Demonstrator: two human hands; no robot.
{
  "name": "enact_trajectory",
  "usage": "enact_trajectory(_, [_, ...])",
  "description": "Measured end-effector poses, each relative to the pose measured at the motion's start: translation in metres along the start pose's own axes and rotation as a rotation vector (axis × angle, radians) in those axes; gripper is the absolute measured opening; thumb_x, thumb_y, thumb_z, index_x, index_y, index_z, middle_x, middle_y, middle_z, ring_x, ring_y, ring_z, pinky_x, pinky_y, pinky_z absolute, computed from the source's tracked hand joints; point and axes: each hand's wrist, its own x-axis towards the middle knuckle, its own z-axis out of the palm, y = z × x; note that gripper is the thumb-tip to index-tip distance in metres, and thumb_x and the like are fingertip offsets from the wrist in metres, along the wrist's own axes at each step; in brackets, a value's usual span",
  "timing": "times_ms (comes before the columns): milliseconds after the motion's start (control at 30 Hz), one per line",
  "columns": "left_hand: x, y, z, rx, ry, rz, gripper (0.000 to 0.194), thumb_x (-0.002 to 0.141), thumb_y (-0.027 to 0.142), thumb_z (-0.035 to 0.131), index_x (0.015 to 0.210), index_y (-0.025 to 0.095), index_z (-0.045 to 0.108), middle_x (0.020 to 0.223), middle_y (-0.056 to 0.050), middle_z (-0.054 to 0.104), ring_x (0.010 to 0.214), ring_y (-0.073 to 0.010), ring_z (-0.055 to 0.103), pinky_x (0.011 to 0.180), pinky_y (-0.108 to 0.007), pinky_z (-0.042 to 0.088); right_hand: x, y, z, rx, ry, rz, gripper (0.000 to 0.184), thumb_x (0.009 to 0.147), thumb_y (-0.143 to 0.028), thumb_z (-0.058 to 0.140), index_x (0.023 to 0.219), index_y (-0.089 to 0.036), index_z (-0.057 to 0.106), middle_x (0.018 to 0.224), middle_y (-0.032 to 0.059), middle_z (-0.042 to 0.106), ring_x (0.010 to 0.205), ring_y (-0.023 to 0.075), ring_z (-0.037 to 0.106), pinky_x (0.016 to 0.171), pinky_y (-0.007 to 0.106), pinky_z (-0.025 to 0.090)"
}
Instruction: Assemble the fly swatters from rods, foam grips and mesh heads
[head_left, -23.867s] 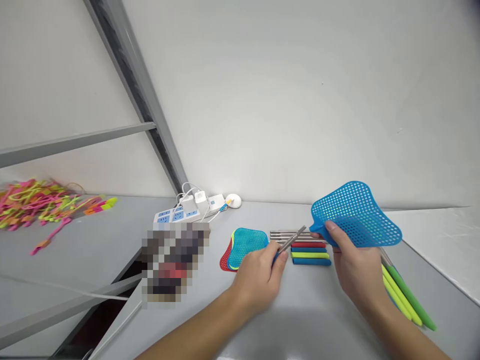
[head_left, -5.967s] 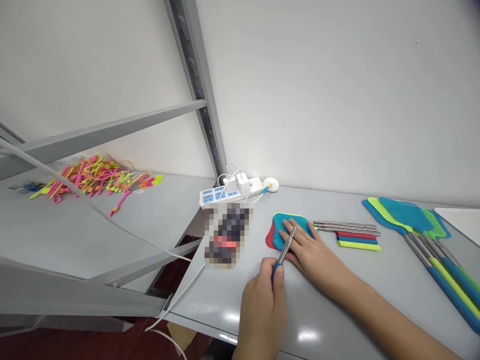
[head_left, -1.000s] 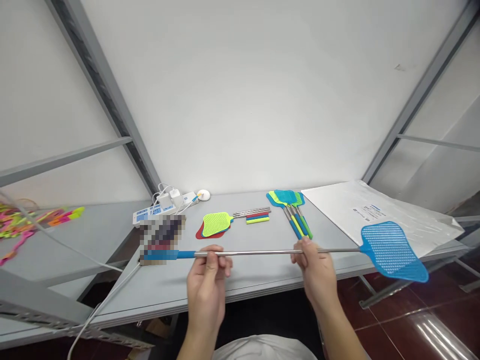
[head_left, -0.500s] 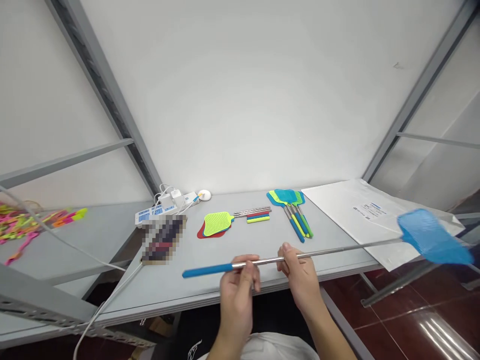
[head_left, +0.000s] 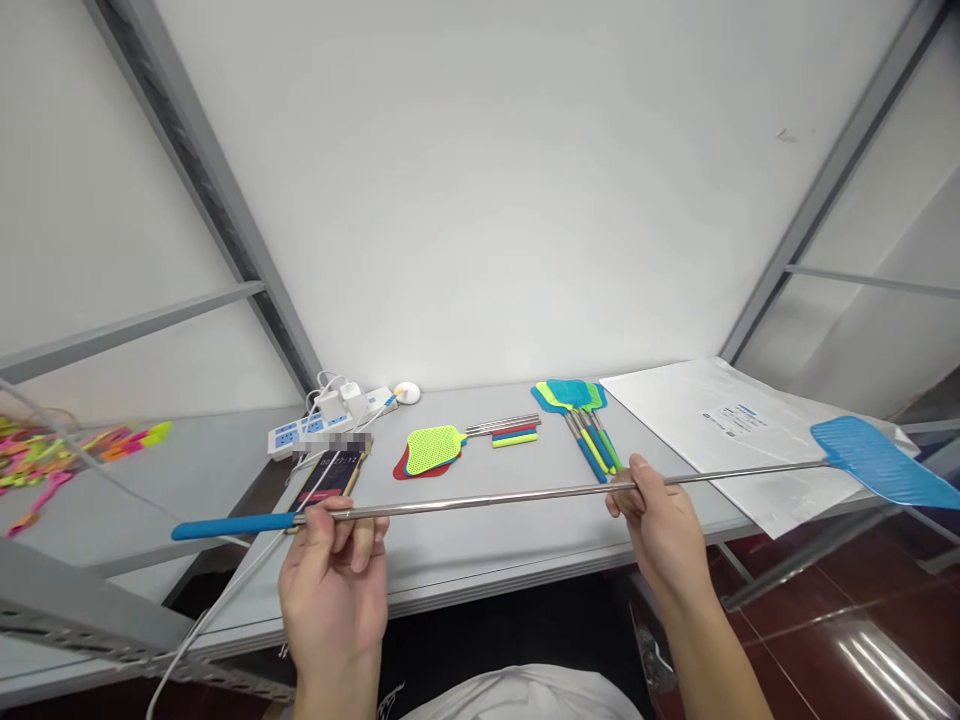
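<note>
A long telescopic fly swatter (head_left: 480, 500) spans the view, its steel rod pulled out, with a blue grip at the left and a blue paddle at the right. My left hand (head_left: 335, 580) pinches the rod just beside the blue grip. Farther along, my right hand (head_left: 660, 520) is closed round the rod, nearer the paddle. Behind the rod lie a stack of loose swatter heads (head_left: 435, 450), yellow-green on top with blue and red beneath, several metal rods (head_left: 502, 425) and coloured grips (head_left: 515, 436). Assembled swatters (head_left: 577, 415) in blue, green and yellow lie fanned at the table's back.
A white plastic mailing bag (head_left: 720, 420) lies on the right of the table. A phone (head_left: 339, 475), a power strip (head_left: 315, 432) with chargers and white cables occupy the left. Bright coloured items (head_left: 75, 450) lie on the neighbouring shelf, beyond metal posts.
My hands have moved apart, the left going left and the right going right. The swatter's rod has lengthened, its blue grip now much farther left.
</note>
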Motion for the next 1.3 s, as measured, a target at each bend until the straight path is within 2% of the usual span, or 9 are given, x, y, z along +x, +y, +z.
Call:
enact_trajectory(233, [0.011,-0.007,-0.001,-0.042,0.076,-0.052,0.016,0.093,0.026,0.058,0.084,0.015,0.064,0.058,0.008,0.032,0.043,-0.0062,0.027,0.059,-0.022,0.048,0.01,0.015,0.001,-0.007,0.03,0.047,0.058,0.087,-0.049,0.063,0.049,-0.024,0.027,0.054,-0.0066,0.019,0.053,0.0111,0.025,0.054,0.029,0.034])
enact_trajectory(467, [0.022,0.001,-0.006,-0.111,0.135,-0.023,0.012,0.085,0.026,0.057,0.077,0.016,0.058,0.063,0.006,0.033,0.048,-0.0084,0.026,0.058,-0.023,0.046,0.006,0.037,0.015,0.067,0.056,0.089,0.053,0.087,-0.056,0.059,0.054,-0.024,0.033,0.052,-0.008,0.02,0.051,0.0111,0.028,0.054,0.029,0.039])
enact_trajectory(633, [0.012,-0.003,0.008,-0.079,0.179,-0.093,0.011,0.08,0.024,0.059,0.073,0.016,0.058,0.061,0.006,0.032,0.048,-0.0079,0.025,0.057,-0.022,0.044,-0.003,0.046,0.03,0.065,-0.032,0.124,0.049,0.085,-0.057,0.063,0.057,-0.021,0.044,0.054,-0.0063,0.033,0.05,0.01,0.031,0.053,0.027,0.038])
enact_trajectory(767, [-0.012,-0.021,0.019,-0.006,0.061,-0.203,0.016,0.082,0.027,0.059,0.07,0.017,0.061,0.06,0.006,0.033,0.048,-0.0074,0.03,0.06,-0.023,0.044,-0.012,0.048,0.039,0.057,-0.138,0.153,0.051,0.087,-0.059,0.058,0.055,-0.021,0.045,0.05,-0.0074,0.028,0.048,0.0098,0.028,0.052,0.027,0.038])
enact_trajectory(867, [-0.029,-0.037,0.023,0.055,-0.058,-0.261,0.023,0.083,0.031,0.059,0.066,0.016,0.063,0.06,0.005,0.033,0.05,-0.0072,0.034,0.06,-0.024,0.042,-0.016,0.047,0.041,0.056,-0.16,0.144,0.048,0.088,-0.058,0.056,0.059,-0.022,0.045,0.051,-0.0078,0.028,0.048,0.01,0.027,0.053,0.028,0.039])
enact_trajectory(1033, [-0.053,-0.053,0.031,0.138,-0.222,-0.442,0.032,0.088,0.044,0.061,0.084,0.014,0.072,0.058,0.006,0.033,0.051,-0.0079,0.037,0.063,-0.026,0.042,-0.017,0.043,0.037,0.019,-0.172,0.088,0.042,0.087,-0.052,0.062,0.065,-0.022,0.044,0.054,-0.0075,0.033,0.052,0.0103,0.032,0.056,0.026,0.037])
enact_trajectory(1133, [-0.059,-0.055,0.036,0.155,-0.337,-0.5,0.036,0.089,0.049,0.06,0.097,0.015,0.071,0.064,0.004,0.043,0.052,-0.0082,0.039,0.061,-0.026,0.041,-0.012,0.039,0.028,0.004,-0.173,0.067,0.042,0.086,-0.05,0.065,0.063,-0.021,0.045,0.053,-0.0076,0.032,0.051,0.01,0.032,0.054,0.027,0.035])
enact_trajectory(1200, [-0.053,-0.053,0.035,0.105,-0.299,-0.44,0.035,0.088,0.049,0.06,0.1,0.017,0.07,0.073,0.001,0.05,0.056,-0.0088,0.042,0.062,-0.026,0.043,-0.006,0.035,0.019,0.004,-0.15,0.054,0.041,0.086,-0.05,0.064,0.063,-0.021,0.047,0.053,-0.0078,0.031,0.05,0.01,0.031,0.054,0.027,0.035])
enact_trajectory(1300, [-0.031,-0.042,0.027,-0.029,-0.098,-0.286,0.033,0.084,0.048,0.06,0.089,0.017,0.069,0.08,-0.001,0.053,0.066,-0.0121,0.05,0.067,-0.027,0.048,0.004,0.026,0.005,0.015,-0.098,0.02,0.04,0.087,-0.049,0.063,0.063,-0.021,0.047,0.055,-0.0073,0.029,0.052,0.0106,0.032,0.055,0.027,0.036])
